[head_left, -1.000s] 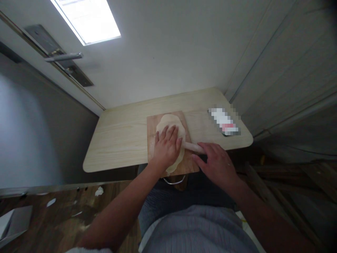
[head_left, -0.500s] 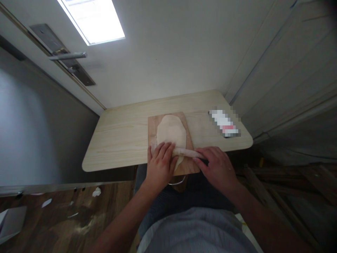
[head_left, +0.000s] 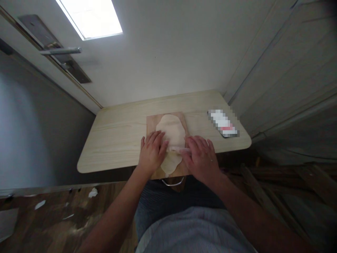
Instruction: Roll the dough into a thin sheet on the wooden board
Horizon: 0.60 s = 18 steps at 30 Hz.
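A thin pale rolling pin (head_left: 178,149) lies crosswise over a flat sheet of dough (head_left: 172,128). The dough spreads over a wooden cutting board (head_left: 151,122) and reaches past the pin towards me in a rounded tongue. My left hand (head_left: 152,153) bears on the pin's left end, covering it with the fingers pointing forward. Over the pin's right end my right hand (head_left: 202,155) is curled, hiding that tip. Between the two hands only a short middle length of the pin shows. A metal handle (head_left: 172,182) sticks out at the board's near edge.
The board rests on a pale wood-grain table (head_left: 118,137) against a white door with a lever handle (head_left: 61,51). A phone (head_left: 223,123), blurred out, lies on the table's right side. Scraps of paper (head_left: 93,192) are on the floor at left.
Both hands have shifted a little left and the right hand has come forward, so the pin lies more level. More dough shows on the near side of the pin.
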{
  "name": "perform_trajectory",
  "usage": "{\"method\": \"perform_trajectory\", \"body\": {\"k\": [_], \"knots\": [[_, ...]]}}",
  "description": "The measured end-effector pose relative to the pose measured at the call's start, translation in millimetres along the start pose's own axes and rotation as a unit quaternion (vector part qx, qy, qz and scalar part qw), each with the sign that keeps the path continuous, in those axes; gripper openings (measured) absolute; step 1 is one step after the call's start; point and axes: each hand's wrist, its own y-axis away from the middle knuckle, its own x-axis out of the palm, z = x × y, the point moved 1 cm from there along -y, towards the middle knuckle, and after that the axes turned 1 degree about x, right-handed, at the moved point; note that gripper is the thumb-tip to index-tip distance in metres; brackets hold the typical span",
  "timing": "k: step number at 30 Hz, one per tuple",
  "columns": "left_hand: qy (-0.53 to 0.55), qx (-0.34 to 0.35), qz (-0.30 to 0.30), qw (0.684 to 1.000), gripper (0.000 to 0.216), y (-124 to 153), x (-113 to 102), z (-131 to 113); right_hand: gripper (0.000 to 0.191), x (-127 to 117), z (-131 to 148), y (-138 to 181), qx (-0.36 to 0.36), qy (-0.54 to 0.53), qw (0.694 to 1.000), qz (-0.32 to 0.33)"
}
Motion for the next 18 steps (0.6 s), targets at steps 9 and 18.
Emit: {"method": "perform_trajectory", "body": {"k": [9,18], "knots": [[-0.019,0.016,-0.021,0.999,0.045,-19.2,13.8,2.1,0.051,21.8,0.4,-26.5,0.035,0.074,0.996,-0.037],[-0.014,0.006,-0.015,1.0,0.046,-34.7,17.3,4.0,0.049,26.2,-9.4,-44.7,0.031,0.08,0.996,-0.032]]}}
